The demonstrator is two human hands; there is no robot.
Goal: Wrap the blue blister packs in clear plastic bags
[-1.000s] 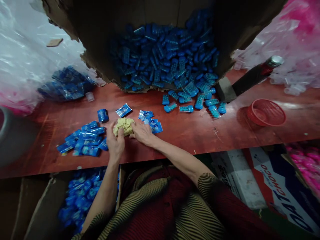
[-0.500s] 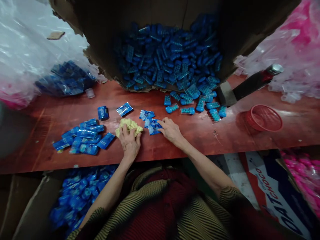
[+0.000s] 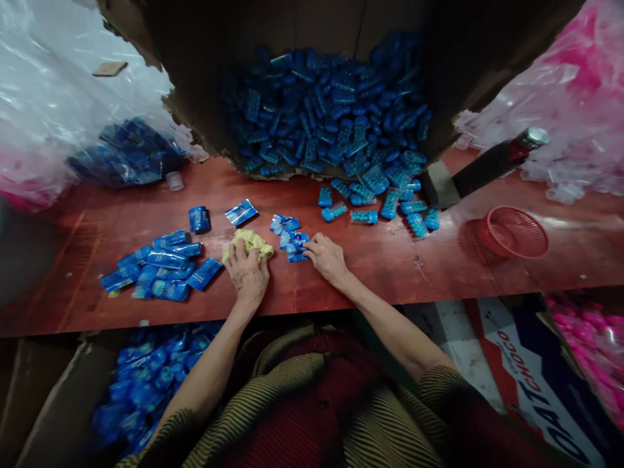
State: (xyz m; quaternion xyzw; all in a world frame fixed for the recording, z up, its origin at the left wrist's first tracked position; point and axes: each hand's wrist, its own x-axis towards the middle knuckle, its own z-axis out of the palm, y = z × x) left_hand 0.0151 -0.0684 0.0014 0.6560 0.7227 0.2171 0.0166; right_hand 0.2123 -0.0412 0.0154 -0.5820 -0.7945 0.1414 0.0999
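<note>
My left hand (image 3: 247, 270) lies over a crumpled yellow cloth (image 3: 253, 242), its fingers apart and resting on it. To the right, my right hand (image 3: 327, 257) pinches the edge of a flat blue printed label (image 3: 295, 252) between thumb and fingertips. This label belongs to a small overlapping group on the red tabletop, and another label (image 3: 284, 223) sits just behind it. A single blue wrapper (image 3: 241, 212) lies beyond the cloth. Left of my left hand is a pile of blue wrapped packets (image 3: 168, 259), with one packet (image 3: 199, 220) standing apart.
A torn cardboard box (image 3: 195, 123) holds many blue-capped clear bottles (image 3: 331, 110); several have spilled onto the table (image 3: 380, 273). A dark bar (image 3: 487, 168) and a red mesh basket (image 3: 514, 233) are at the right. Plastic bags flank the box. Blue pieces (image 3: 151, 377) fill a container below.
My left hand has shifted slightly left, and the cloth with it. My right fingers have closed in on the label's edge. The piles and bottles look the same.
</note>
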